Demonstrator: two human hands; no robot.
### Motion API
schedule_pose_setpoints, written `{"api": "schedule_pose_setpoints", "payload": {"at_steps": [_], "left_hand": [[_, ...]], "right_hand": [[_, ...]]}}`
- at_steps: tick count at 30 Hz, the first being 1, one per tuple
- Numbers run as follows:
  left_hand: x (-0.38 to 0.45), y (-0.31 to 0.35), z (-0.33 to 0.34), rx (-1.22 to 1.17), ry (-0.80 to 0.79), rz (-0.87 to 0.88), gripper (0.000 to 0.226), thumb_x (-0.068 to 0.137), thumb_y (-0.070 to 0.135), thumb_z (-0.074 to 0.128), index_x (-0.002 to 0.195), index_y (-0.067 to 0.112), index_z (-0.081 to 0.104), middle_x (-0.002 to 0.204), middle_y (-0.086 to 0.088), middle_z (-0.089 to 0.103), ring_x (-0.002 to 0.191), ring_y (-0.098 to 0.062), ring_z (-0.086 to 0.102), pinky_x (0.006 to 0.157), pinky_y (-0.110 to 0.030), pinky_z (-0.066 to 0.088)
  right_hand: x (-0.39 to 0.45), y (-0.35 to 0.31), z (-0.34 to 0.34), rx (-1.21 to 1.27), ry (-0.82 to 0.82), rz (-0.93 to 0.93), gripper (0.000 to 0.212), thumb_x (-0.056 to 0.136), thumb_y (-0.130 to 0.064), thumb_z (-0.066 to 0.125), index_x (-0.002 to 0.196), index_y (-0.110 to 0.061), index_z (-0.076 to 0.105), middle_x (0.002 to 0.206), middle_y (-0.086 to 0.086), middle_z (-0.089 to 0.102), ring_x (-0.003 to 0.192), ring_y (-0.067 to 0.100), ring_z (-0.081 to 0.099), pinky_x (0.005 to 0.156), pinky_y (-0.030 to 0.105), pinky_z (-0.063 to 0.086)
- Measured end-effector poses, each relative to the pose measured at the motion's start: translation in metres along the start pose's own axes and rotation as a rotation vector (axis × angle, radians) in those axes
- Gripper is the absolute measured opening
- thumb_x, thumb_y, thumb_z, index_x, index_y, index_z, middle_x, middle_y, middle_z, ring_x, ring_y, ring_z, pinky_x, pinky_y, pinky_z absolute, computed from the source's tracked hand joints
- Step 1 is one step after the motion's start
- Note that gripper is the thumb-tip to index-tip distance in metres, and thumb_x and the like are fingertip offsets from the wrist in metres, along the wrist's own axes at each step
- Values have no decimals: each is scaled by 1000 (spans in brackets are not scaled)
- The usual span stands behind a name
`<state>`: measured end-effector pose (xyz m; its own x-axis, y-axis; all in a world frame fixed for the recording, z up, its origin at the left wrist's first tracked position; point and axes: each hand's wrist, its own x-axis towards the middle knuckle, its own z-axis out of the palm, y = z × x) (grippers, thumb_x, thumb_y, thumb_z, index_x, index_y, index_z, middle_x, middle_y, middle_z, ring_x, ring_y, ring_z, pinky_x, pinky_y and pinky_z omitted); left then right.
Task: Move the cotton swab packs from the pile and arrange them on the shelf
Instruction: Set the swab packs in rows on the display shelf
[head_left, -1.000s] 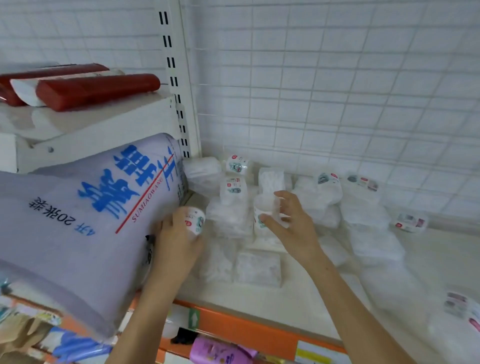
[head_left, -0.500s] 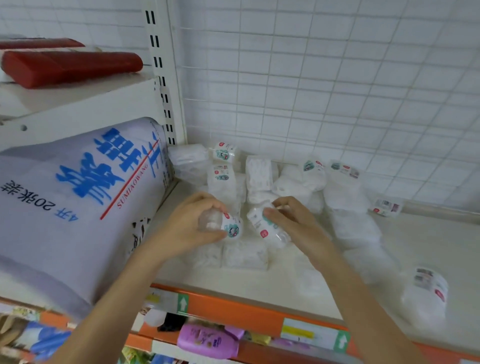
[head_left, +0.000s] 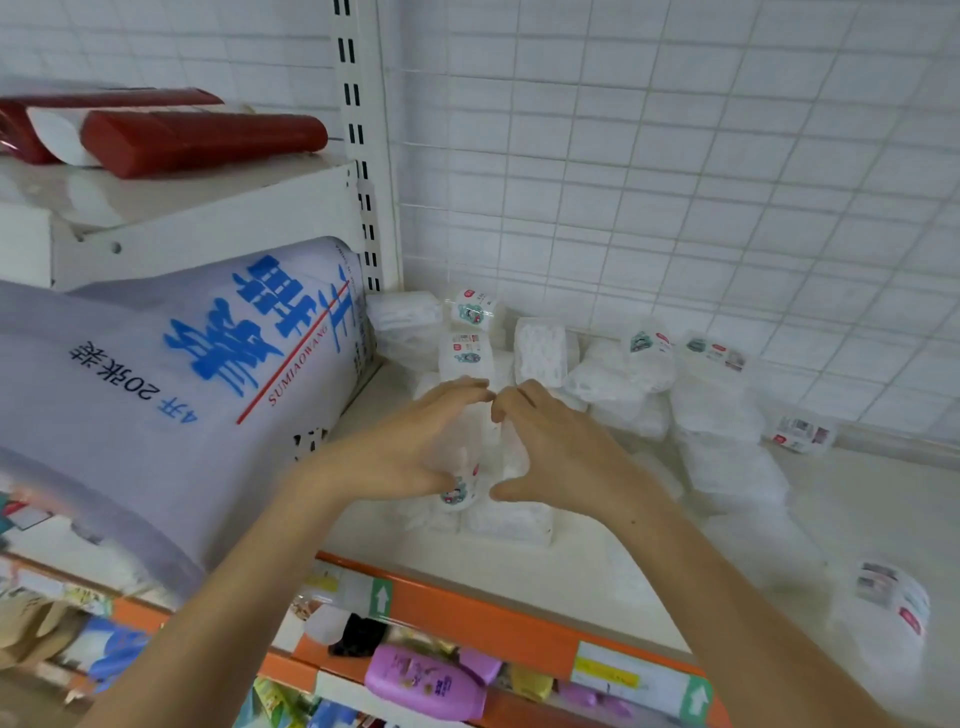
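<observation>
Two clear cotton swab packs (head_left: 475, 457) with printed labels are held side by side between the left hand (head_left: 410, 447) and the right hand (head_left: 561, 452), just above the white shelf (head_left: 597, 566). A pile of packs (head_left: 711, 410) is heaped along the shelf's back grid. One lone pack (head_left: 888, 613) is seen lying apart near the front right edge.

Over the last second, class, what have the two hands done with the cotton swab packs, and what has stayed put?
The left hand and right hand have come together, pressing the two packs they picked up side by side above the front row. The pile against the back grid, the big paper bag and the red boxes haven't moved.
</observation>
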<state>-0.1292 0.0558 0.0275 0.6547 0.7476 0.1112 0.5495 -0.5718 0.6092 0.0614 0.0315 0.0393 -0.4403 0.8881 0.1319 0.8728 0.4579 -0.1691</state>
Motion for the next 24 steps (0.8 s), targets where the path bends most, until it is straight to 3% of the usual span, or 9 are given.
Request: {"api": "schedule_pose_setpoints", "payload": {"at_steps": [3, 6, 10, 14, 17, 20, 24], "left_hand": [[-13, -6, 13, -152, 182, 8, 85, 67, 12, 72, 136, 33, 27, 137, 18, 22, 129, 10, 20, 101, -4, 19], [-20, -10, 33, -363, 283, -52, 80, 62, 29, 70, 130, 42, 30, 128, 14, 29, 124, 5, 28, 102, -14, 27], [-14, -10, 55, -608, 496, -122, 77, 57, 41, 72, 121, 45, 29, 115, 8, 36, 112, -9, 42, 96, -24, 39], [-6, -11, 60, -816, 589, -166, 53, 62, 31, 69, 109, 35, 44, 98, 12, 56, 89, 0, 56, 79, -26, 47], [-4, -16, 58, -925, 551, -221, 41, 65, 34, 64, 105, 34, 52, 101, 10, 63, 96, -10, 60, 81, -35, 47], [-3, -13, 56, -903, 515, -216, 25, 86, 17, 57, 107, 29, 51, 107, 4, 60, 96, -9, 60, 76, -23, 49], [-3, -7, 52, -903, 503, -249, 22, 91, 13, 49, 110, 24, 53, 108, 0, 61, 91, -5, 61, 68, -16, 50]], "right_hand": [[-4, 4, 4, 360, 8, 6, 61, 73, -31, 71, 122, -33, 35, 122, -13, 31, 100, 7, 46, 69, 15, 40], [-8, 13, 9, 678, -4, 53, 63, 76, -19, 66, 126, -41, 35, 128, -16, 38, 116, -2, 40, 82, 11, 38], [-10, 27, 19, 1012, 68, 139, 53, 71, -29, 74, 115, -45, 50, 117, -16, 58, 113, 6, 53, 94, 36, 46], [-11, 27, 30, 1064, 209, 223, 41, 71, -26, 78, 107, -34, 60, 111, -9, 61, 106, 9, 57, 93, 37, 48], [-13, 18, 37, 1110, 248, 265, 39, 73, -27, 74, 108, -31, 58, 109, -9, 63, 102, 6, 59, 90, 31, 49], [-14, 10, 41, 1184, 256, 310, 48, 69, -40, 68, 112, -22, 57, 104, -7, 67, 99, 8, 62, 91, 33, 49], [-14, 4, 36, 1177, 287, 373, 56, 62, -53, 62, 110, -24, 57, 105, -5, 65, 100, 9, 61, 94, 35, 48]]}}
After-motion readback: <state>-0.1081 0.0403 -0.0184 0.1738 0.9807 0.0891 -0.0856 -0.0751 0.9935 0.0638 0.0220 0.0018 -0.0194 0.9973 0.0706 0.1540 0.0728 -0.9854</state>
